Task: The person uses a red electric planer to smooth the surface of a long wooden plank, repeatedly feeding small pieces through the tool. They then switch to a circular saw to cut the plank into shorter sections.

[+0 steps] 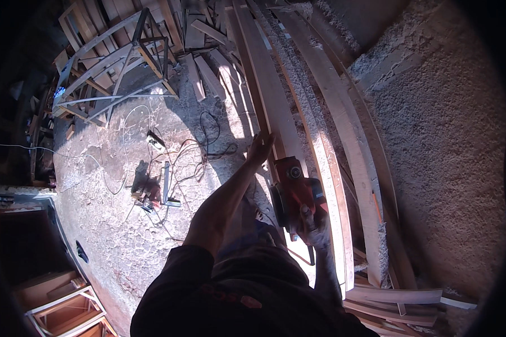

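Observation:
A red and black electric hand planer (296, 194) rests on the near part of a long wooden plank (272, 98). My right hand (315, 227) is closed round the planer's rear handle, with the forearm in deep shade. Farther along, my left hand (260, 147) grips the left edge of the same plank, just beyond the planer's front knob. Some of its fingers are hidden on the plank's edge. Dark cable hangs from the back of the planer.
More long boards (351, 135) strewn with shavings lie to the right, beside a rough wall (438, 146). Cables (199, 149) and another power tool (146, 196) lie on the floor at left. A wooden frame (118, 62) stands far left; short boards (396, 295) are stacked near right.

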### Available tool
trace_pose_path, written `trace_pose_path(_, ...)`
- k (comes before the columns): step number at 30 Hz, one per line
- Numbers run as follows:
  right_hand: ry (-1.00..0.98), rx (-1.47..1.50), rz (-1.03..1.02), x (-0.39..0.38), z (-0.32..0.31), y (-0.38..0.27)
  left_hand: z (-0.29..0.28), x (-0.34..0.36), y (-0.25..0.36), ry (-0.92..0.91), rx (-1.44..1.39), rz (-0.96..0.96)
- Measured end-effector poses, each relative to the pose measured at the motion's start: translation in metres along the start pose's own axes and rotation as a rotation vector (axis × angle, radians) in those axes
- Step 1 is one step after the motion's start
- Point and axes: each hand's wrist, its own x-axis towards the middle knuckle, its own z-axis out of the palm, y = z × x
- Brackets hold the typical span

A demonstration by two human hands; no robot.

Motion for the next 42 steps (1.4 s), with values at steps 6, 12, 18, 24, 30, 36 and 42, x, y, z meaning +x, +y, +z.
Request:
trace_pose_path(6,-0.121,-0.125,0.056,-0.040,-0.005,0.028,-0.020,0.074,-0.042,-0.135,0.135,-0.101)
trace_pose_path(12,-0.025,-0.096,0.093,-0.065,-0.008,0.042,-0.014,0.063,-0.011,-0.255,-0.076,-0.200)
trace_pose_path(18,-0.027,-0.053,0.063,-0.073,-0.004,0.043,-0.012,0.060,-0.015,-0.232,-0.028,-0.091)
trace_pose_path(24,-0.059,-0.008,0.114,-0.073,-0.009,0.037,-0.015,0.064,-0.017,-0.249,0.136,-0.103)
trace_pose_path(30,-0.077,-0.111,-0.007,-0.078,-0.016,0.060,-0.019,0.060,-0.010,-0.279,0.028,-0.082)
trace_pose_path(36,-0.072,-0.065,-0.007,-0.051,-0.009,0.050,-0.011,0.062,-0.022,-0.256,-0.087,-0.054)
trace_pose_path(42,-0.118,-0.111,-0.042,0.009,0.008,0.000,-0.013,0.054,-0.038,-0.121,0.090,0.119)
